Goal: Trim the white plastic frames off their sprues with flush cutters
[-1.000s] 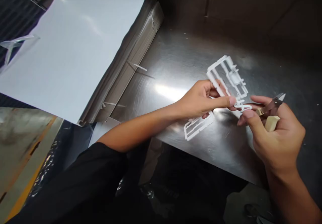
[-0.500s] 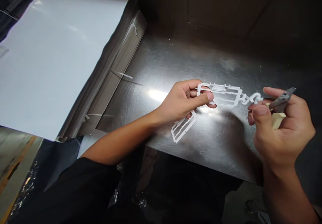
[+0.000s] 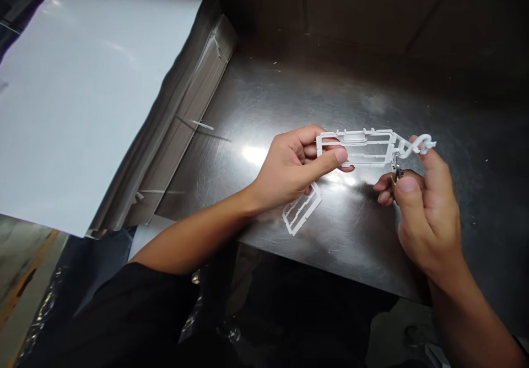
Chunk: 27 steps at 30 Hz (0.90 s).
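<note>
White plastic frame (image 3: 354, 136) is held by one end in the left hand (image 3: 295, 164) above the metal table (image 3: 347, 230), while cutters (image 3: 397, 175) are grasped in the right hand (image 3: 427, 214), their tips positioned at the frame's opposite end.

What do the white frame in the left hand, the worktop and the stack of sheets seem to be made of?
White frame: probably moulded plastic, smooth and satin, given its even thin bars.
Worktop: likely steel, brushed or worn, given its grey sheen and fine scratches.
Stack of sheets: perhaps paper or card, from its layered edges; white top faintly glossy.
</note>
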Tool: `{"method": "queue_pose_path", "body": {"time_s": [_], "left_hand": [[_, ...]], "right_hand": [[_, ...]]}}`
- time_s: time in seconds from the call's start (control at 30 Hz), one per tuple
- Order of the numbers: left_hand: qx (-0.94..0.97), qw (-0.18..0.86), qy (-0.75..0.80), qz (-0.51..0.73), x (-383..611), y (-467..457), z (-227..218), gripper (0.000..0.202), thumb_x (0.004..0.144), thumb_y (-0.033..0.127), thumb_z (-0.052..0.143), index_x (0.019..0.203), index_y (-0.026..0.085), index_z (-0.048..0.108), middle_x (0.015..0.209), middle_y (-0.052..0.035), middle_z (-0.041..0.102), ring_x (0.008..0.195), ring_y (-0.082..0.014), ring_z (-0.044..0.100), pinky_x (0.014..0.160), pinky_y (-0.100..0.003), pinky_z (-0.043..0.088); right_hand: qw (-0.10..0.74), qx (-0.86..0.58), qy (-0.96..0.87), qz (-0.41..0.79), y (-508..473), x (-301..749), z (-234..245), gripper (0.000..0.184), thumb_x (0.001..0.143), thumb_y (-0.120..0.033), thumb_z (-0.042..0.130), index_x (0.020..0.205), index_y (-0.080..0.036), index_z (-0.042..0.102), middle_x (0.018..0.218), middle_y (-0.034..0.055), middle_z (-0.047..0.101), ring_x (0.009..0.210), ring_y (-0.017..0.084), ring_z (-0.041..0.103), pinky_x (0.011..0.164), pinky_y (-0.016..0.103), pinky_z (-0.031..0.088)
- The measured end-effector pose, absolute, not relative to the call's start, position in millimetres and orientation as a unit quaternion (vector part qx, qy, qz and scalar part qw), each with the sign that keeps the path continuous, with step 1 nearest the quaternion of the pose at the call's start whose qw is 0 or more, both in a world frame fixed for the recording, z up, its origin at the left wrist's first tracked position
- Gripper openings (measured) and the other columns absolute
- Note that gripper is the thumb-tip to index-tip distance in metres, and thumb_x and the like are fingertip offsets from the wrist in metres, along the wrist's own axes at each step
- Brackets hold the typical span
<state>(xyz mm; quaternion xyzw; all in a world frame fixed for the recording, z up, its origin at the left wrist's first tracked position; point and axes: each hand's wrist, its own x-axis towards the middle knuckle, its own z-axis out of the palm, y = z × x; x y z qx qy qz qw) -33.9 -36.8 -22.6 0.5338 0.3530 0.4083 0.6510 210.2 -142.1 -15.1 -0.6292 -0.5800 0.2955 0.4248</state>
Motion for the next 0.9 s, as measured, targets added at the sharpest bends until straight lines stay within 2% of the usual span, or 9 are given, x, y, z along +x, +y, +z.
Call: {"method": "queue_pose_path", "body": {"time_s": [0.07,0.17,0.37,0.6,0.9], "left_hand": [[0.534,0.650,0.349,0.413,-32.8,-37.5,-21.2,0.035,0.099,0.050,0.098,0.106,0.021,0.079,0.098,-0.0045,0.086,0.097,-0.0246,0.088,0.057,-0.022,0.060],[0.529,0.653,0.347,0.416,-31.1,-38.3,-18.3,0.033,0.101,0.047,0.096,0.105,0.019,0.079,0.097,-0.0043,0.085,0.096,-0.0242,0.089,0.066,-0.023,0.065],[0.519,0.664,0.330,0.426,-30.3,-38.9,-16.8,0.028,0.102,0.040,0.097,0.100,0.019,0.079,0.095,-0.0028,0.085,0.093,-0.0218,0.089,0.071,-0.023,0.067],[0.534,0.651,0.347,0.413,-30.8,-39.7,-18.0,0.035,0.099,0.047,0.098,0.099,0.018,0.078,0.095,-0.0052,0.085,0.093,-0.0246,0.088,0.072,-0.027,0.068],[0.527,0.659,0.342,0.414,-29.4,-40.8,-15.9,0.032,0.100,0.043,0.099,0.098,0.018,0.079,0.095,-0.0043,0.087,0.093,-0.0233,0.089,0.078,-0.029,0.069]], "right_hand": [[0.424,-0.630,-0.573,0.309,-141.7,209.4,-14.5,0.069,0.124,-0.066,0.062,0.179,-0.028,0.047,0.107,0.0076,0.078,0.088,0.031,0.075,0.086,0.050,0.061],[0.425,-0.631,-0.564,0.321,-141.4,208.1,-13.9,0.072,0.125,-0.067,0.061,0.181,-0.025,0.045,0.106,0.0069,0.078,0.087,0.030,0.075,0.087,0.050,0.061],[0.415,-0.637,-0.560,0.329,-141.5,208.3,-13.4,0.067,0.125,-0.068,0.059,0.179,-0.030,0.047,0.110,0.0068,0.078,0.089,0.031,0.075,0.087,0.050,0.063],[0.406,-0.649,-0.553,0.330,-141.1,206.9,-9.5,0.067,0.125,-0.067,0.057,0.181,-0.032,0.046,0.115,0.0069,0.078,0.092,0.030,0.077,0.091,0.050,0.066],[0.388,-0.656,-0.561,0.324,-141.1,206.2,-7.7,0.066,0.126,-0.063,0.054,0.183,-0.032,0.043,0.116,0.0065,0.078,0.094,0.029,0.078,0.091,0.049,0.068]]}}
